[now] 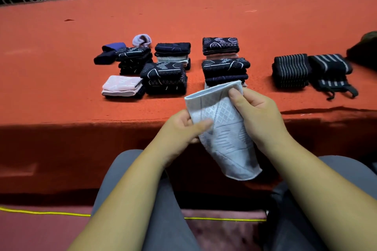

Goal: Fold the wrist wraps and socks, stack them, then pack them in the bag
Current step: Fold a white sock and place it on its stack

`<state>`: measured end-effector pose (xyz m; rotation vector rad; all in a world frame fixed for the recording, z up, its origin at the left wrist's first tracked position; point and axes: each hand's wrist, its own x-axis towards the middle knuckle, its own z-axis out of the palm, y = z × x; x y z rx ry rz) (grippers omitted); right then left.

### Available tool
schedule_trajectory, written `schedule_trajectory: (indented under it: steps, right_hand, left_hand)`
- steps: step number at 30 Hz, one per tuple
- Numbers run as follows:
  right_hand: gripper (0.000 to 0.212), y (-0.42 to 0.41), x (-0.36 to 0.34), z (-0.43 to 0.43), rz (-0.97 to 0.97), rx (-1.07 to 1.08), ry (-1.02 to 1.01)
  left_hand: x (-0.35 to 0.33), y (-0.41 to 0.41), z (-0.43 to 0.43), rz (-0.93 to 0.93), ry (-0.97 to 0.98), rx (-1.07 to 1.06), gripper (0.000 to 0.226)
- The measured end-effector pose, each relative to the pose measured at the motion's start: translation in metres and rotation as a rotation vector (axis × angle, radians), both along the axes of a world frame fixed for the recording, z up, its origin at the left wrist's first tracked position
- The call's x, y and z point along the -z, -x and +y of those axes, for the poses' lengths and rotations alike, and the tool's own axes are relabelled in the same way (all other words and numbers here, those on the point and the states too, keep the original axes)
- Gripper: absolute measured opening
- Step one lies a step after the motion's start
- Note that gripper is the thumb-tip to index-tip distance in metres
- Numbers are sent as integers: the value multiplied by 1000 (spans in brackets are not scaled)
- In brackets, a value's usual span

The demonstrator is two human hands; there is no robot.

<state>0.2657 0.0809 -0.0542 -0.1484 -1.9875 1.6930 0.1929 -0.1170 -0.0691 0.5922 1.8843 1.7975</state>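
A pale blue patterned sock (pixel 222 126) hangs in the air in front of the table edge, held by both hands. My left hand (pixel 183 128) pinches its left edge with the thumb on top. My right hand (pixel 257 114) grips its upper right edge. On the orange table (pixel 204 16) lie several stacks of folded dark patterned socks (pixel 165 77), one more such stack (pixel 224 71) right behind the held sock, and a pink folded sock (pixel 122 85). Two folded black striped wrist wraps (pixel 291 70) (pixel 330 71) lie to the right.
Loose dark blue socks (pixel 108 53) and a lilac sock (pixel 141 40) lie at the back left. A dark bag (pixel 365 51) shows at the right edge. My grey-trousered knees are below. A yellow cord (pixel 40 212) runs along the floor.
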Motion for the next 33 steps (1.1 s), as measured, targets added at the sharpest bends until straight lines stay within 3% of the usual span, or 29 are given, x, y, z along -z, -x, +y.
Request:
schedule_trajectory:
  steps: [3, 8, 11, 16, 20, 22, 28, 33]
  right_hand:
    - [27, 1, -3, 2, 15, 31, -7]
    - [34, -5, -9, 11, -73, -219, 70]
    - [19, -4, -2, 13, -195, -309, -4]
    - [20, 0, 1, 4, -82, -223, 106]
    - [25, 1, 0, 7, -85, -137, 69]
    - [25, 1, -2, 8, -121, -127, 100]
    - [15, -2, -6, 8, -170, -137, 92]
    - [12, -3, -8, 3, -165, -144, 91]
  left_hand:
    - [4, 0, 1, -13, -28, 33, 31]
    - [-1, 3, 1, -70, -288, -78, 34]
    - [-4, 4, -1, -94, -338, -107, 32]
    - [-13, 0, -5, -7, -202, -115, 36]
    - [-12, 0, -14, 22, -108, 81, 75]
    - [-11, 0, -15, 30, -134, 84, 81]
    - [-13, 1, -11, 47, -107, -73, 36]
    - [-10, 5, -8, 70, -151, -151, 30]
